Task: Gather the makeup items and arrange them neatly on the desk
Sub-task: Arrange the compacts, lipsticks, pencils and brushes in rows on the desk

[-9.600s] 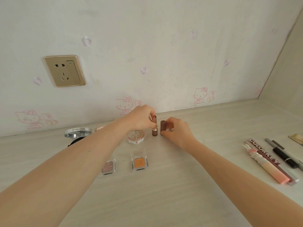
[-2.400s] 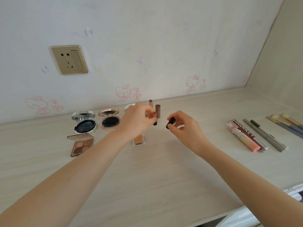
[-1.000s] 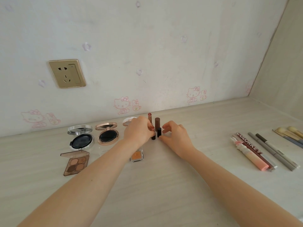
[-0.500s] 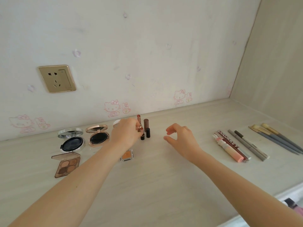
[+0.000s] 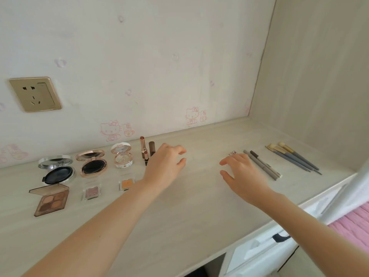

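Pale wood desk is carrying the makeup in groups. Both hands are hovering empty, fingers loosely spread. The left hand is hanging just beside three upright lipsticks. The right hand is covering a pinkish item beside two grey pencils. That item is probably coming next, needing a pinch and straightening. Three open compacts, one palette, two single pans and three brushes are lying ranged.

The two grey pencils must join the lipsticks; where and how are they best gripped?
Probably pinch the grey pencils mid-shaft from above, fingers across both: they lie flat and side by side, with the right hand just to their left.
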`<state>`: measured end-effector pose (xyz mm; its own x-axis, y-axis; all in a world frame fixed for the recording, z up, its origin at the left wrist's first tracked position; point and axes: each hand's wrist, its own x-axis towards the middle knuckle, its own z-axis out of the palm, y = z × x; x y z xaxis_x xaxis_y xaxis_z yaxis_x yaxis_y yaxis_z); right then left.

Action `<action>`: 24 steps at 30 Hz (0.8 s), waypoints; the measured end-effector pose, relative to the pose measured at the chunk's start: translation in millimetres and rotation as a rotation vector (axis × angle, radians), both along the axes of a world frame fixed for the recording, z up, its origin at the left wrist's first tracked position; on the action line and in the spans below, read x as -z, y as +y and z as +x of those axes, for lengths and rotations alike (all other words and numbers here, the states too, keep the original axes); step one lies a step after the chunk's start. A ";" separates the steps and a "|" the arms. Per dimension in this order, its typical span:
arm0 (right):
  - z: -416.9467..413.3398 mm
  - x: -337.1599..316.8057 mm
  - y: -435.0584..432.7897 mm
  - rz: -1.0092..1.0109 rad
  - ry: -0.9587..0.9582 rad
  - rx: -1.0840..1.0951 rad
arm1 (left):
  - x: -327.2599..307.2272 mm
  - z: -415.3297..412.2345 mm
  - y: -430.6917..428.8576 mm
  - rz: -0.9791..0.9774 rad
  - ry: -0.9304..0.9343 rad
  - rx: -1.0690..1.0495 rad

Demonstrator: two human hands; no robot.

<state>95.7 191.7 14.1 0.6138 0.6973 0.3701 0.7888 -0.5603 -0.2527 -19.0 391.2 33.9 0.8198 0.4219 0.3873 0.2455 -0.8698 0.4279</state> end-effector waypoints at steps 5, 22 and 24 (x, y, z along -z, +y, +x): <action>15.8 7.0 -41.1 0.020 -0.150 0.085 | 16.3 32.3 -38.6 -0.095 0.042 0.146; 19.2 23.4 -58.3 0.138 -0.199 0.105 | 43.3 124.2 -87.5 -0.282 0.112 0.215; 24.4 27.4 -58.4 0.138 -0.190 0.140 | 46.0 124.4 -86.8 -0.284 0.102 0.213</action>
<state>120.1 133.3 -13.3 0.6111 0.5456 0.5735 0.7469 -0.6373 -0.1896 105.4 304.4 -12.1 0.9292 0.3164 0.1912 0.1252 -0.7560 0.6425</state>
